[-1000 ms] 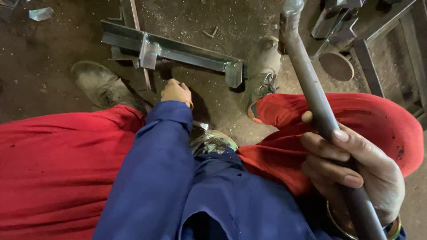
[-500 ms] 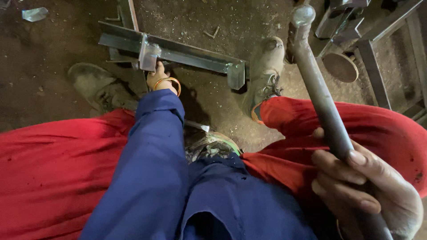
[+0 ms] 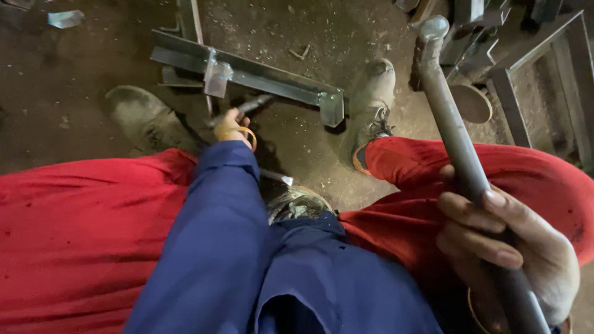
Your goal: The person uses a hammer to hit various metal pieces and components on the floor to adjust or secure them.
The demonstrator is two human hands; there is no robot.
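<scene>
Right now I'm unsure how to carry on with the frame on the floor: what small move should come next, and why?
Probably steady the small rod against the steel frame. The left hand grips it just below the bar, while the right hand holds the hammer raised, clear of it.

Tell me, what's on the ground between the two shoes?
Between left shoe and right shoe, the head view shows the left hand reaching toward a grey metal bar.

The person wears a dark blue work jacket with long sleeves (image 3: pixel 216 247) over bright red trousers (image 3: pixel 80 247), speckled with small dark spots. Dusty, worn grey work shoes (image 3: pixel 145 120) cover both feet, the right one laced. A thin orange band (image 3: pixel 247 133) circles the left wrist.
</scene>
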